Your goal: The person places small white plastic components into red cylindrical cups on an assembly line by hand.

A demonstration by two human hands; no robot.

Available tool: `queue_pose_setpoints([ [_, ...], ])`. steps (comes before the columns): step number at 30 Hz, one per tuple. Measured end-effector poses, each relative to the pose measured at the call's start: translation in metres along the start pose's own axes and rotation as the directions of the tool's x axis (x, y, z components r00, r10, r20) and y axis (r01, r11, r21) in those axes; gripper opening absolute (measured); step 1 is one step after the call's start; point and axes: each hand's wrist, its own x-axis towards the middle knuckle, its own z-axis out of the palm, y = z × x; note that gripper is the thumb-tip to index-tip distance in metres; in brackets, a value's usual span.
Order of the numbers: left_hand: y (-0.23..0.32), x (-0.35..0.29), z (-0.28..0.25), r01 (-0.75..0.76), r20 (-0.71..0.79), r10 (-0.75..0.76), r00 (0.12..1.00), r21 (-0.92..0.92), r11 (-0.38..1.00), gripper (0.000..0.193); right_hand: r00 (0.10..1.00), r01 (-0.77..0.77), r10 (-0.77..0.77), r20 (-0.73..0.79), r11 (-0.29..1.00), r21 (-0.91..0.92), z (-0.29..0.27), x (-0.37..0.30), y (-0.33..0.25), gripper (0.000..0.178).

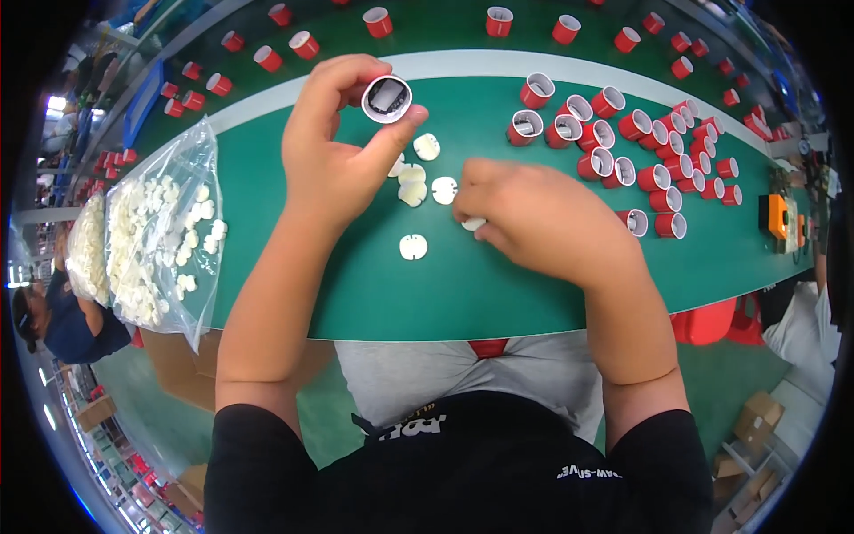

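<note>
Left hand (342, 156): grip clamped on a cup (387, 98), held above the desk (480, 303). Right hand (543, 209): grip pinched on a white disc (471, 224), near loose discs (413, 247) lying flat.

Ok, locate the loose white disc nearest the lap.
In the head view, the white disc lies just left of centre on the table, below the other discs, left of the right hand.

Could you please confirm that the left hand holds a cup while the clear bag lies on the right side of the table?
No: the head view shows the clear bag on the left side of the table; the left hand holds a cup.
</note>
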Motion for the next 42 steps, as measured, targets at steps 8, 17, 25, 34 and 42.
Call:
queue_pose_setpoints([
  [8,-0.013,-0.002,-0.004,0.092,0.191,-0.036,0.981,-0.297,0.950,0.038,0.999,-0.017,0.017,-0.040,1.000,-0.013,0.001,0.007,0.000,0.020],
  [17,0.005,-0.015,-0.011,0.438,0.510,-0.137,0.849,-0.536,0.721,0.051,0.793,0.253,-0.227,-0.565,0.967,-0.033,-0.023,0.009,-0.010,0.028],
  [25,0.017,-0.016,-0.003,0.458,0.609,-0.056,0.792,-0.529,0.714,0.049,0.742,0.409,-0.347,-0.574,0.912,-0.023,-0.016,0.013,-0.009,0.029],
  [34,0.014,-0.016,-0.003,0.456,0.639,-0.046,0.768,-0.495,0.740,0.047,0.730,0.375,-0.387,-0.563,0.916,-0.144,-0.023,0.012,-0.002,0.027],
  [42,0.022,-0.015,-0.003,0.469,0.611,-0.070,0.789,-0.523,0.712,0.047,0.641,0.320,-0.425,-0.639,0.905,-0.281,-0.012,0.017,-0.001,0.027],
])
